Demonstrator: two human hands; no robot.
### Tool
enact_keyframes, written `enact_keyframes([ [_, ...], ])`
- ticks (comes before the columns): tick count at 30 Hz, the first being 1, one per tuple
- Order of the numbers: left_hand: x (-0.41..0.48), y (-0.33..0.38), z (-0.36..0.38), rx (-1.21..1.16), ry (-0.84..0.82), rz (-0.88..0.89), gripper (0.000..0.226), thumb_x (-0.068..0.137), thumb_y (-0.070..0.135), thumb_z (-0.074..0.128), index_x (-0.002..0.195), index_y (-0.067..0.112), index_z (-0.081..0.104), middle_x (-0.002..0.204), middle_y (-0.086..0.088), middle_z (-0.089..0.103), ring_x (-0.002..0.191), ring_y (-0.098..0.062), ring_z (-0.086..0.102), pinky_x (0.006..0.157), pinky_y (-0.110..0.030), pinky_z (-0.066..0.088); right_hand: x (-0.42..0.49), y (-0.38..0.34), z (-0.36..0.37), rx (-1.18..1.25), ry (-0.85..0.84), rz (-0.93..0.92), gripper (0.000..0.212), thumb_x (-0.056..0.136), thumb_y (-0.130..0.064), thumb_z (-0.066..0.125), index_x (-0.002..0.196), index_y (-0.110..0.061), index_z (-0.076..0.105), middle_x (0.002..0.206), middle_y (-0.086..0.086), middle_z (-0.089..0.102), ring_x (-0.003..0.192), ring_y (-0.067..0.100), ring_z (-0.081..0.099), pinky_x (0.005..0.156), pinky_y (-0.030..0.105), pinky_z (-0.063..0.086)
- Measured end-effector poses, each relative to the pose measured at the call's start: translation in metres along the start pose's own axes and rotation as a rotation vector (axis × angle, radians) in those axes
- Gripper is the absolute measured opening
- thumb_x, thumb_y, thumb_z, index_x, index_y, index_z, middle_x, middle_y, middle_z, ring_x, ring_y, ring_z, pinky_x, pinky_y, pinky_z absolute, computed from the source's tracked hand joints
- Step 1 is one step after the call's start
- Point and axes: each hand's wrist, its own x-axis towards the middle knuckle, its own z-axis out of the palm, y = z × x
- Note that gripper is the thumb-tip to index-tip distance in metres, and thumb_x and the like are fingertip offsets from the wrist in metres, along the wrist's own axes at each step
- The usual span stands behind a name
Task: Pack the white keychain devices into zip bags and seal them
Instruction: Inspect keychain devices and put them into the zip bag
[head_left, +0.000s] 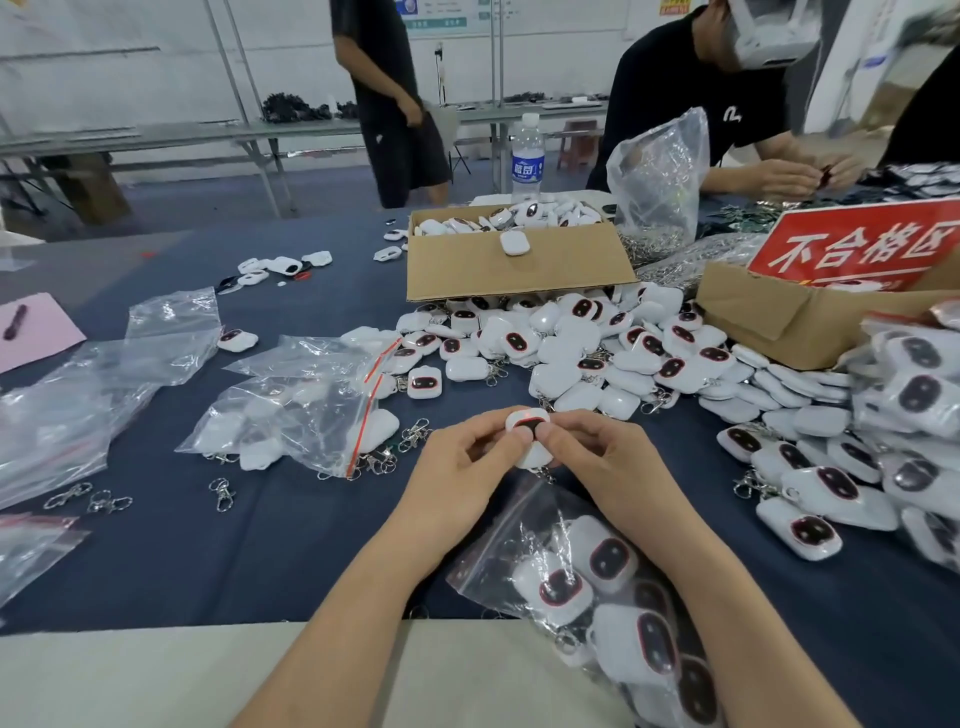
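Both hands hold one white keychain device (529, 419) with a dark red-rimmed face above the table's middle. My left hand (467, 457) pinches its left side and my right hand (592, 452) its right side, thumbs on the face. Its metal clip hangs below. Under my right forearm lies a clear zip bag (524, 519) with several white devices inside, mouth toward the hands. A large heap of loose white devices (582, 353) lies beyond. Another zip bag (311, 405) with a red seal strip, holding several devices, lies to the left.
An open cardboard box (514, 265) of devices stands behind the heap; a second box (769, 312) with a red sign sits at right. Empty clear bags (78, 405) and loose metal clips (223, 493) lie left. A water bottle (527, 161) and two other people are at the far side.
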Motion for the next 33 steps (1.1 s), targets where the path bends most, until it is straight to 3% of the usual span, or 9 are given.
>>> enact_keyframes([
  [4, 0.0021, -0.0013, 0.0, 0.031, -0.015, 0.016, 0.024, 0.1, 0.02, 0.063, 0.113, 0.037, 0.074, 0.104, 0.01, 0.077, 0.097, -0.006, 0.07, 0.094, -0.025, 0.054, 0.0026, 0.0008, -0.0013, -0.017, 0.017, 0.023, 0.009, 0.095, -0.032, 0.068, 0.097, -0.029, 0.075, 0.077, -0.016, 0.075, 0.072, -0.005, 0.068, 0.067, 0.006, 0.046],
  [12, 0.0043, -0.0006, 0.0001, 0.046, -0.004, 0.063, 0.033, 0.1, 0.018, 0.063, 0.107, 0.049, 0.073, 0.1, 0.013, 0.077, 0.087, 0.002, 0.068, 0.082, -0.012, 0.049, 0.0054, 0.0027, 0.0008, -0.037, 0.041, 0.064, 0.011, 0.093, -0.036, 0.068, 0.094, -0.028, 0.074, 0.078, -0.016, 0.074, 0.074, -0.003, 0.068, 0.066, 0.007, 0.047],
  [16, 0.0059, -0.004, 0.0018, 0.08, -0.032, 0.067, 0.037, 0.098, 0.014, 0.065, 0.116, 0.046, 0.07, 0.111, 0.013, 0.075, 0.107, -0.007, 0.068, 0.099, -0.027, 0.051, 0.0066, 0.0047, 0.0004, -0.026, 0.062, 0.054, 0.009, 0.094, -0.034, 0.068, 0.092, -0.027, 0.074, 0.074, -0.015, 0.073, 0.069, -0.003, 0.067, 0.064, 0.007, 0.046],
  [18, 0.0057, -0.0054, 0.0021, 0.079, -0.038, 0.06, 0.038, 0.096, 0.01, 0.067, 0.121, 0.039, 0.068, 0.113, 0.013, 0.075, 0.11, -0.007, 0.069, 0.1, -0.031, 0.051, 0.0062, 0.0052, 0.0008, -0.005, 0.061, 0.048, 0.008, 0.094, -0.033, 0.068, 0.093, -0.027, 0.074, 0.075, -0.014, 0.074, 0.069, -0.004, 0.067, 0.064, 0.007, 0.046],
  [24, 0.0062, -0.0069, 0.002, 0.086, -0.003, 0.062, 0.036, 0.094, 0.01, 0.068, 0.117, 0.038, 0.067, 0.108, 0.018, 0.075, 0.103, -0.002, 0.069, 0.085, -0.011, 0.049, 0.0054, 0.007, 0.0002, -0.012, 0.015, 0.057, 0.013, 0.094, -0.024, 0.069, 0.096, -0.035, 0.074, 0.086, -0.016, 0.077, 0.083, -0.003, 0.07, 0.074, 0.012, 0.049],
  [29, 0.0048, -0.0038, 0.0027, 0.115, 0.001, 0.083, 0.036, 0.095, 0.01, 0.067, 0.112, 0.041, 0.066, 0.105, 0.023, 0.074, 0.099, 0.003, 0.069, 0.082, -0.008, 0.048, 0.0051, 0.0066, 0.0, -0.033, -0.004, 0.044, 0.012, 0.093, -0.022, 0.071, 0.098, -0.033, 0.074, 0.091, -0.013, 0.078, 0.089, 0.001, 0.072, 0.083, 0.019, 0.05],
  [33, 0.0047, -0.0027, 0.003, 0.121, 0.004, 0.079, 0.033, 0.095, 0.011, 0.068, 0.113, 0.039, 0.066, 0.105, 0.022, 0.074, 0.098, 0.002, 0.069, 0.081, -0.007, 0.048, 0.0039, 0.0063, -0.0005, -0.042, -0.01, 0.026, 0.012, 0.093, -0.023, 0.071, 0.098, -0.034, 0.074, 0.09, -0.013, 0.078, 0.088, 0.001, 0.072, 0.079, 0.015, 0.051],
])
